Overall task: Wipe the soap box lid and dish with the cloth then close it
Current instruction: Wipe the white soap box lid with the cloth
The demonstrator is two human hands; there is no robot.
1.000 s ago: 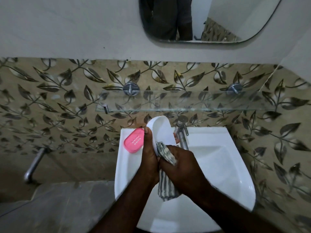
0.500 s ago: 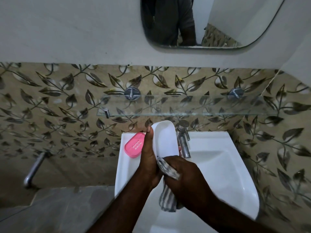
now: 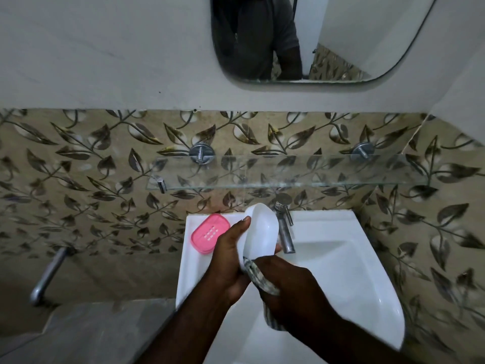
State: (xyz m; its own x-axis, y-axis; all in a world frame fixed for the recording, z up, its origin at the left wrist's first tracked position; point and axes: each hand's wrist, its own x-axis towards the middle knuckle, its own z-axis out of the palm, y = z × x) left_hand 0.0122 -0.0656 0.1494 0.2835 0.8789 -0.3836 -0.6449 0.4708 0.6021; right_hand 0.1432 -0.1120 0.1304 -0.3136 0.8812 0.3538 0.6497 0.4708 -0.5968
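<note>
The left hand [image 3: 228, 261] holds the white soap box piece [image 3: 262, 229] upright above the left side of the sink [image 3: 349, 279], its hollow face turned toward the camera. The thumb lies along the piece's left edge and the other fingers [image 3: 277, 248] wrap behind it, with 1 tip showing at the right edge. Whether this white piece is the lid or the dish, I cannot tell.

The right hand [image 3: 291, 287] is curled round the grey striped cloth [image 3: 259, 278], bunching it against the lower end of the white piece. Its fingers are tucked under the back of the hand, so their exact lie is hidden. A tail of the cloth hangs below the wrist over the basin.

The pink soap box piece [image 3: 210, 233], with rows of small slots, lies flat on the sink's rear left corner, just beside the left hand. A metal tap [image 3: 284, 227] stands just right of the white piece. Above are a glass shelf [image 3: 288, 170] and a mirror [image 3: 354, 35].
</note>
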